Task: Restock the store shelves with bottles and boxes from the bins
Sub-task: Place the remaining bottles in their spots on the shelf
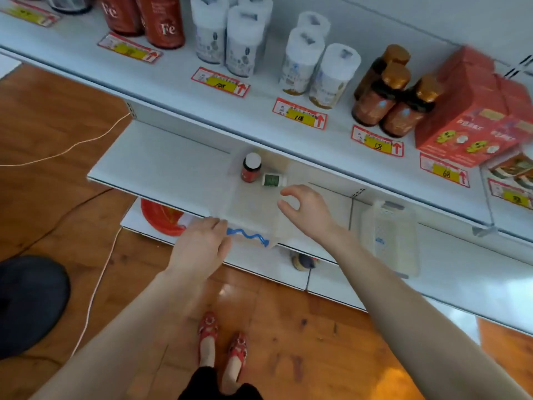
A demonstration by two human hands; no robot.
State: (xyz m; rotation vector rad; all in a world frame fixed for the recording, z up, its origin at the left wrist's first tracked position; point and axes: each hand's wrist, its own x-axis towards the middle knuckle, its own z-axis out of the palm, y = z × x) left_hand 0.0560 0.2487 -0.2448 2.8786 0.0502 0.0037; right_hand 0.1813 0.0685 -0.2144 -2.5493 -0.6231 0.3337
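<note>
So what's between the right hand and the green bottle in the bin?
Nothing: the head view shows only bare floor of the clear bin between the right hand and the green bottle.

Clear plastic bin (245, 210) on the lower shelf (161, 166), blue squiggle on its near wall. Inside, at the far end: red bottle (251, 168), white-capped, upright; just beside it, green-labelled white bottle (273, 180) on its side. Up on the stocked shelf (178, 82): amber bottles (386, 96), red boxes (467, 116).

Upper shelf (178, 90): red bottles (161, 21), white jars (242, 41), amber bottles (386, 93), red boxes (467, 111) — price tags (220, 81) along front edge.
Middle shelf (161, 166): clear bin (251, 206) at front edge; second clear bin (389, 235) to its right.
Floor (57, 111): wood boards, pale cable (96, 284).
</note>
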